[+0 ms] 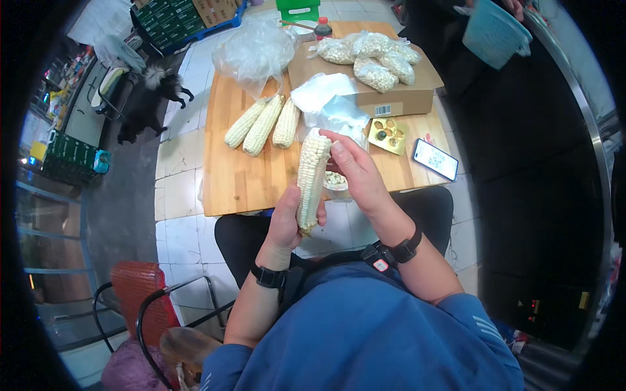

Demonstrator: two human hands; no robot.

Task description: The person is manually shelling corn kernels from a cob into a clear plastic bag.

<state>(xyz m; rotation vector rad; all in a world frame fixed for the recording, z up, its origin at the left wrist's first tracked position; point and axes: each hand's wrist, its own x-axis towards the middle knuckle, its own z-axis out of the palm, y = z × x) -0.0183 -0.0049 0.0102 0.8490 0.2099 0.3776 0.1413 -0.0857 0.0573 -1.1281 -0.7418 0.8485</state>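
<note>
My left hand [286, 215] grips the lower part of a white ear of corn [311, 181], held upright over the near edge of the wooden table [244, 190]. With fingers bent, my right hand [359, 173] touches the upper right side of the ear; some of its fingertips are hidden behind it. Below the right hand, partly covered, is a container of loose kernels [335, 180]. Three more ears of corn [264, 126] lie side by side on the table, left of the held one. Behind it are crumpled clear plastic bags [337, 105].
Several filled bags of kernels [376, 56] rest on a cardboard box [391, 100]. To the right lie a gold blister tray [388, 136] and a lit phone [435, 159]. A large plastic bag [257, 54] and a bottle [323, 29] stand farther back. A black dog [146, 105] is at left; another person's hand [513, 7] holds a basket [495, 36].
</note>
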